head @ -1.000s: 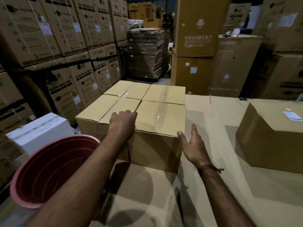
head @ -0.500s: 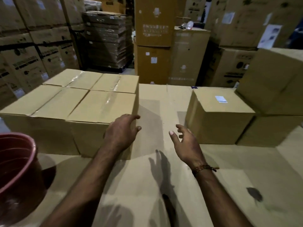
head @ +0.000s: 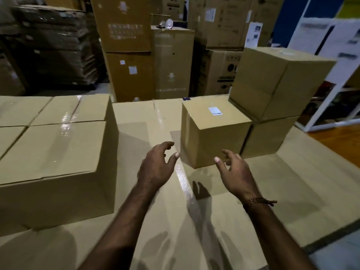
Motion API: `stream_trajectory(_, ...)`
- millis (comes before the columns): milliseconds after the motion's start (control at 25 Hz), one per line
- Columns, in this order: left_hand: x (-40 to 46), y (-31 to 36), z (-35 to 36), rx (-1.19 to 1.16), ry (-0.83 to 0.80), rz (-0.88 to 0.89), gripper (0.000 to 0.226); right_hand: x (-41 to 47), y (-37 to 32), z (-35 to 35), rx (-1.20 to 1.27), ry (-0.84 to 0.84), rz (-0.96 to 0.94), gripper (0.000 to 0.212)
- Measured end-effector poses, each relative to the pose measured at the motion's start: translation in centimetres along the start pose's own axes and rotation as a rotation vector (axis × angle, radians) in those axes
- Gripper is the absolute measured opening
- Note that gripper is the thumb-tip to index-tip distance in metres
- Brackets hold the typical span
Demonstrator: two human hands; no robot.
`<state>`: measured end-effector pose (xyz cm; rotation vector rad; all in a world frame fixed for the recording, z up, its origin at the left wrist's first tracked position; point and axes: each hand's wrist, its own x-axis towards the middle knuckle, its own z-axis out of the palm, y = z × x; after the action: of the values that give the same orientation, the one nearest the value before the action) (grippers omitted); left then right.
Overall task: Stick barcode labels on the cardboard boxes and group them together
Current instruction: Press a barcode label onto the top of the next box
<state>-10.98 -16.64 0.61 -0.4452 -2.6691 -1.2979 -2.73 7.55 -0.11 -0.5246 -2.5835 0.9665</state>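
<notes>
A small cardboard box point(head: 212, 131) with a white barcode label point(head: 214, 110) on top sits on the flat cardboard surface point(head: 175, 221) ahead of me. My left hand point(head: 155, 165) hovers just left of its near corner, fingers loosely spread, holding nothing. My right hand point(head: 235, 172), with a beaded wrist band, hovers in front of its near right face, fingers spread and empty. A group of taped boxes point(head: 52, 152) stands at my left. Two stacked boxes point(head: 272, 90) stand behind and right of the labelled box.
Tall stacks of large cartons point(head: 126, 45) and a pallet of flattened cardboard point(head: 54, 45) fill the background. A white panel frame point(head: 331, 75) stands at the right, by a wooden floor strip point(head: 342, 139). A gap of bare surface separates the left group from the labelled box.
My view has swung right. Both hands left the taped boxes at the left and moved right, toward the small labelled box, fingers spreading.
</notes>
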Motion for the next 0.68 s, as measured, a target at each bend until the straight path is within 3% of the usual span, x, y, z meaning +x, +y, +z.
stream_trajectory(240, 6.4, 3.0, 6.9, -0.119, 0.065, -0.087, 0.051, 8.5, 4.2, -2.4, 0.018, 0.009, 0.084, 0.067)
stream_trajectory(520, 13.9, 6.6, 15.9, -0.296, 0.106, -0.357, 0.064, 20.4, 7.9, -3.3, -0.13, 0.024, 0.014, 0.08)
stream_trajectory(680, 15.4, 6.5, 18.4, -0.358, 0.152, -0.388, 0.054, 22.6, 9.2, -2.2, -0.14, -0.047, 0.016, 0.087)
